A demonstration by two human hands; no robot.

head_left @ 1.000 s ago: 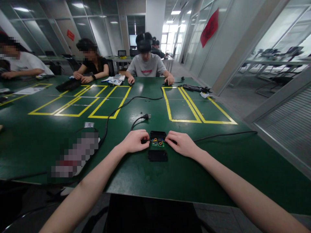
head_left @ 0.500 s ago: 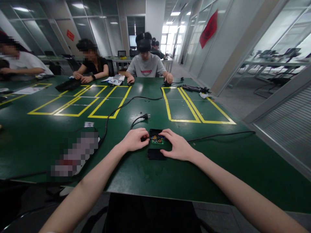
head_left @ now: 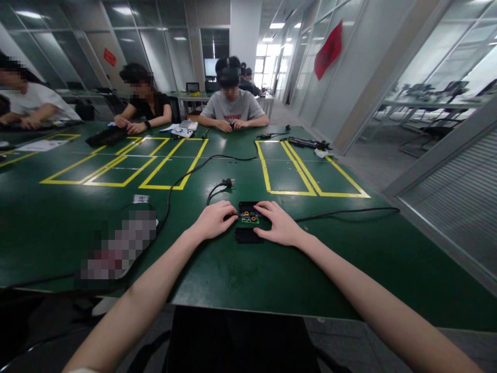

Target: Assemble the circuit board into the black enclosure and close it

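Landmark: the open black box (head_left: 249, 213) on the green table (head_left: 217, 269), with a small green circuit board (head_left: 249, 218) showing inside it.
Left hand: the left hand (head_left: 213, 219) lies palm down against the box's left side, fingers curled loosely with the tips at the box's edge; whether they pinch anything cannot be told.
Right hand: the right hand (head_left: 278, 226) rests at the box's right side, fingers spread moderately, the fingertips touching the box's upper right edge.
Lid: a flat black lid (head_left: 247, 235) lies just in front of the box, touching or almost touching it, beside the right thumb.
Plug: a black plug (head_left: 228, 182) lies beyond the box, its cable curving down toward the left hand.
Thin cable: a black wire (head_left: 349, 211) runs off to the right of the box.
Yellow tape: rectangles of yellow tape (head_left: 306, 178) lie beyond the box, right and left.
People: three people sit at the far side of the table, well apart from the box; the person in the grey shirt (head_left: 232, 106) is straight across from it.
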